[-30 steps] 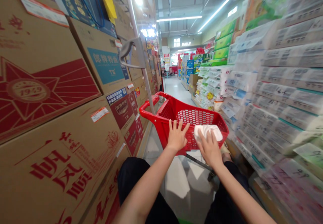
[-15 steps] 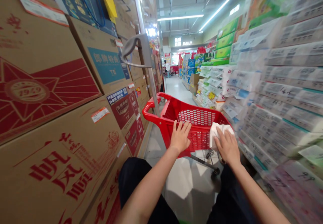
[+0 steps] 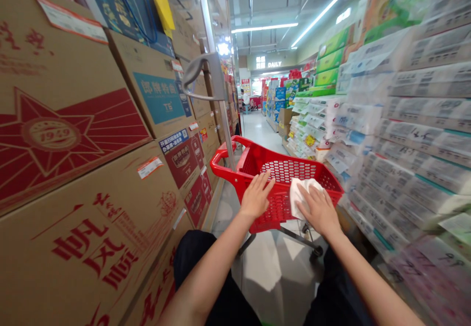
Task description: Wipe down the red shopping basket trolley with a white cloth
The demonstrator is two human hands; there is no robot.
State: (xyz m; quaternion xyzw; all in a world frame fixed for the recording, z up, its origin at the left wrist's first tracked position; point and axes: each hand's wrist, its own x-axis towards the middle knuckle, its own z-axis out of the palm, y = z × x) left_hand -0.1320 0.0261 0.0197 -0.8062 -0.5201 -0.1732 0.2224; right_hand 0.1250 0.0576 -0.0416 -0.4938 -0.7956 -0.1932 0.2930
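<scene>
A red shopping cart (image 3: 283, 203) stands side-on in front of me, its handle to the left. My left hand (image 3: 255, 196) rests with spread fingers on the cart's near side, close to the upper rim, and holds nothing. Farther right, my right hand (image 3: 319, 207) presses a white cloth (image 3: 296, 199) against the same side of the basket. Its fingers are stretched out over the cloth, not wrapped round it. The palm side of both hands is hidden.
Stacked cardboard boxes (image 3: 91, 179) rise close on the left, beside a metal pole with a grey handle (image 3: 221, 78). Packs of tissue paper (image 3: 423, 135) are piled on the right. A person (image 3: 246, 99) sits far down the aisle.
My right hand and the white cloth have moved left along the cart's side, nearer to my left hand. My left hand has shifted slightly left.
</scene>
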